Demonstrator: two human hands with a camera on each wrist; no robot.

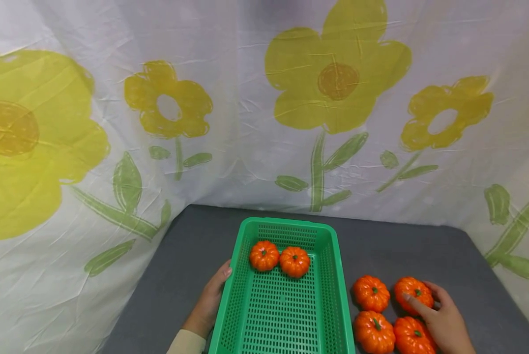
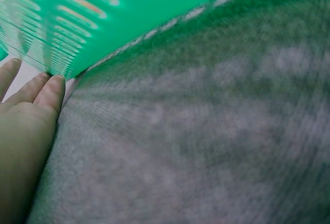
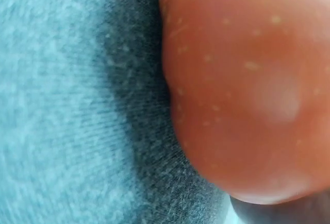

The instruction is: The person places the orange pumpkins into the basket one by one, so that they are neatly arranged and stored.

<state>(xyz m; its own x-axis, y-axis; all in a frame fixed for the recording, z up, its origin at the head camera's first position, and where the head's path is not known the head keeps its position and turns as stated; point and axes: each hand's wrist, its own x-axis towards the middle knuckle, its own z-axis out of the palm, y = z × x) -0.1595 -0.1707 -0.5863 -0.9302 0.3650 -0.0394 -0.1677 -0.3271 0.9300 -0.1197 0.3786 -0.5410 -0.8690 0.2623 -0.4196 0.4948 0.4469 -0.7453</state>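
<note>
Flowery cloth hangs behind the gray table (image 1: 193,246), where the left hand (image 1: 211,300) rests flat against the green basket (image 1: 242,255) and the right hand (image 1: 441,319) curls round a far-right pumpkin (image 1: 412,292) that might slip and roll away.

The grey felt-like table (image 1: 193,255) carries a green basket (image 1: 247,275) and four pumpkins (image 1: 370,293).

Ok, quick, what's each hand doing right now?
Left hand: open, fingers flat against the left wall of the green basket.
Right hand: fingers curled round the far-right toy pumpkin, gripping it.
</note>
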